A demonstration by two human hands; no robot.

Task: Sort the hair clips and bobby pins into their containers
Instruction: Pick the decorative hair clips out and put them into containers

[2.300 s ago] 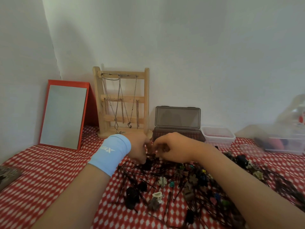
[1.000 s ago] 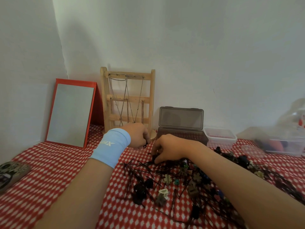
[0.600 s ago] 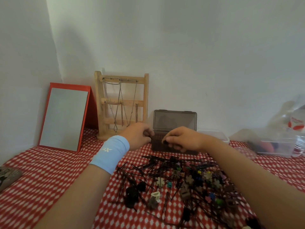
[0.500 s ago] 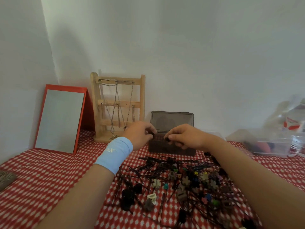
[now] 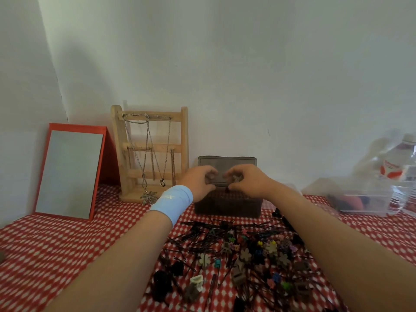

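A brown plastic box (image 5: 227, 204) stands open at the back of the table, its lid (image 5: 227, 162) upright against the wall. Both hands hover just above its opening, fingers curled. My right hand (image 5: 247, 182) pinches a few dark bobby pins at its fingertips. My left hand (image 5: 198, 183), with a light blue wristband, faces it and grips the same small dark bundle. In front of the box lies a spread of black bobby pins (image 5: 202, 235) mixed with several small coloured hair clips (image 5: 247, 255).
A red-framed mirror (image 5: 69, 172) and a wooden necklace stand (image 5: 150, 154) lean at the back left. At the right are a clear tub (image 5: 360, 199) and a water bottle (image 5: 400, 172). A small clear container (image 5: 291, 188) peeks from behind my right wrist. A red checked cloth (image 5: 67, 244) covers the table.
Both hands rose from the pile with bobby pins and moved back to the open brown box, where they now hover close together. The view tilted upward.
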